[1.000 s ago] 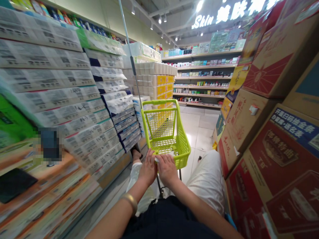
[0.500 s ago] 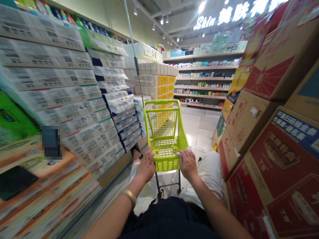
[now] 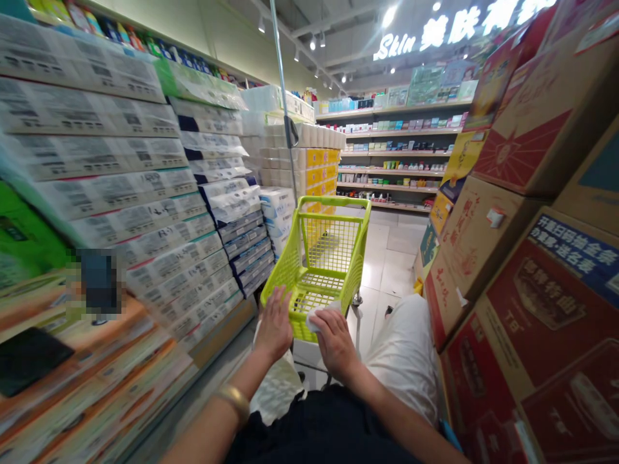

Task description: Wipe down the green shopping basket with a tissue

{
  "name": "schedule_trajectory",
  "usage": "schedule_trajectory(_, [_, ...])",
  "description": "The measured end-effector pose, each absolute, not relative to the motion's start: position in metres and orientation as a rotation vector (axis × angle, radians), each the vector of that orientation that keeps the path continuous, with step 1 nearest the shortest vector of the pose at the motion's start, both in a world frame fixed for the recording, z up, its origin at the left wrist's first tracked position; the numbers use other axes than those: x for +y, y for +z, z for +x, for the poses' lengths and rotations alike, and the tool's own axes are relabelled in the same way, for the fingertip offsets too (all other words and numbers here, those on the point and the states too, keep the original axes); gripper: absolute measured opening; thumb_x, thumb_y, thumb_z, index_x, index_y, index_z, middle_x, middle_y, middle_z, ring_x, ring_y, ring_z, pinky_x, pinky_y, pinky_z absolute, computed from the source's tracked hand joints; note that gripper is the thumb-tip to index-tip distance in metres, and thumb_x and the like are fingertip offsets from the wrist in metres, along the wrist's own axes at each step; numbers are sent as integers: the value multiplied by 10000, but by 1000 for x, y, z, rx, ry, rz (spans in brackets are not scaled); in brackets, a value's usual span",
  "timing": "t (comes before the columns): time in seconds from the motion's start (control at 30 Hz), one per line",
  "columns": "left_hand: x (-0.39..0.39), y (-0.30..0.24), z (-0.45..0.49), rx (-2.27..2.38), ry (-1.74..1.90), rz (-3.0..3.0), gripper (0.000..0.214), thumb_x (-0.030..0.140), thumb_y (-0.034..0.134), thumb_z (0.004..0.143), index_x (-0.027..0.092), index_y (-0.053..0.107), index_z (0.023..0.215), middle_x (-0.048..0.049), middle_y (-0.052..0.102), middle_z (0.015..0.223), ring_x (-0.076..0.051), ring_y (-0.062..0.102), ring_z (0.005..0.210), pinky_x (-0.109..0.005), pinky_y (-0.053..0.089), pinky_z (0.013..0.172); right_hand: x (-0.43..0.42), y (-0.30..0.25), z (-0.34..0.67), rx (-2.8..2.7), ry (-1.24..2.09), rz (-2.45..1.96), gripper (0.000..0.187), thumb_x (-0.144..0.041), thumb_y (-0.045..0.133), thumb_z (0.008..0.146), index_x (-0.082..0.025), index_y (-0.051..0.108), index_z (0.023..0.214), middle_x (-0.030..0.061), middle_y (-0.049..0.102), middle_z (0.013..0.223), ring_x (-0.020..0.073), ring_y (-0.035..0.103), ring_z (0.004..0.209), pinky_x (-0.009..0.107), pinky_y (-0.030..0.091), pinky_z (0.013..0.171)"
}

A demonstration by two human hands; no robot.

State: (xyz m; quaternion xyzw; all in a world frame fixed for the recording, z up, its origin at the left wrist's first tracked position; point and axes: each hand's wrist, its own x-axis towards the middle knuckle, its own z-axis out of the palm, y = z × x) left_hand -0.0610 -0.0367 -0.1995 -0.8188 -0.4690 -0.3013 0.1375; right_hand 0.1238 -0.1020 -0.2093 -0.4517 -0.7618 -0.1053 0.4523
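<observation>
Tissue [image 3: 313,318] met the near rim of a lime cart [image 3: 323,277]

And there it was: the cart stood upright between the person's knees, a little turned, its near edge right under both hands. The left hand [image 3: 275,325] lay with fingers stretched and slightly spread at the near-left corner. The right hand [image 3: 334,340], just beside it but apart, had its fingers curled over the white tissue, pinching it against the rim.

How far had it got? The work looked to be under way, at the near edge. The far rim, the back panel and the side walls had no hand on them; which parts had already been gone over, nothing on the plastic told. My call was that a good share was left, though I couldn't swear to it.

Now the textures! The cart was smooth, glossy plastic, cut into an open lattice, its rim rounded, its walls flaring upward. The tissue was soft and crumpled, mostly swallowed by the fingers. Behind the basket's far-left corner rose a thin pole [image 3: 291,133], straight and metallic, with a dark sleeve partway up. To the left, stacked packs [image 3: 120,161] gleamed in crinkled film; to the right, cartons [image 3: 503,225] stood stiff and square-edged, over pale, shiny floor tiles [image 3: 387,270].
</observation>
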Motion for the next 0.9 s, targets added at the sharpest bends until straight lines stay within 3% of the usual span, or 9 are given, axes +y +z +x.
schedule_trajectory(0.1, [-58,-195,-31,-1270,-878,-2546,716,54,410,713,113,288,1416,-151,498,1375,-256,374,1350,-496,270,1140,-107,-213,129,-1901,-270,-1039,344,-140,391,928,-217,540,1228,73,581,1236,190,456,1259,409,338,1102])
schedule_trajectory(0.23, [-77,-181,-15,-1366,-851,-2636,455,152,484,741,176,510,1195,-106,632,1120,-264,540,1115,-515,272,1105,-104,-211,143,-1882,-226,-987,321,-155,425,914,-214,555,1202,82,576,1242,204,468,1251,432,351,1103])
schedule_trajectory(0.4, [-83,-166,-18,-1384,-779,-2722,231,235,562,735,207,561,964,-64,629,976,-249,552,1003,-479,302,1071,-75,-195,169,-1778,-110,-1038,290,-183,409,928,-223,583,1156,81,595,1202,212,506,1196,452,365,1089])
schedule_trajectory(0.57, [-84,-164,-18,-1378,-750,-2697,243,248,588,726,213,551,964,-56,626,988,-237,553,1000,-461,312,1063,-51,-180,186,-1638,-10,-1132,267,-266,390,958,-218,624,1080,84,617,1134,215,535,1131,436,413,1036])
schedule_trajectory(0.8, [-92,-162,-4,-1384,-707,-2590,297,320,596,763,173,576,1020,-119,605,1107,-296,500,1149,-503,285,1085,-98,-199,153,-1796,-14,-1007,237,-238,427,930,-244,622,1063,44,614,1118,217,411,1297,456,280,1144])
schedule_trajectory(0.9, [-96,-164,0,-1363,-704,-2620,227,301,582,778,183,576,972,-100,614,1026,-277,535,1052,-465,374,1006,-101,-200,152,-1831,-7,-991,212,-211,450,914,-252,632,1015,37,623,1083,212,440,1267,449,268,1144])
